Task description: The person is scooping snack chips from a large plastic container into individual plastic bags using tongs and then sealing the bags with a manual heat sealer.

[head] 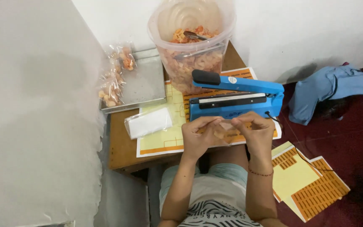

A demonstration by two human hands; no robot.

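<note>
My left hand (199, 135) and my right hand (256, 131) together pinch a small clear plastic bag of orange snack pieces (222, 131) just in front of a blue heat sealer (236, 101). The sealer's arm is raised. It stands on a small wooden table (120, 149). Behind it stands a big clear tub (192, 46) full of orange snack pieces with a metal scoop inside.
A metal tray (141, 82) at the table's back left holds several filled snack bags (114, 80). A stack of empty clear bags (148, 122) lies on yellow-and-orange printed sheets (164, 141). More such sheets (307, 183) and a blue cloth (328, 90) lie on the dark red floor. A white wall is at the left.
</note>
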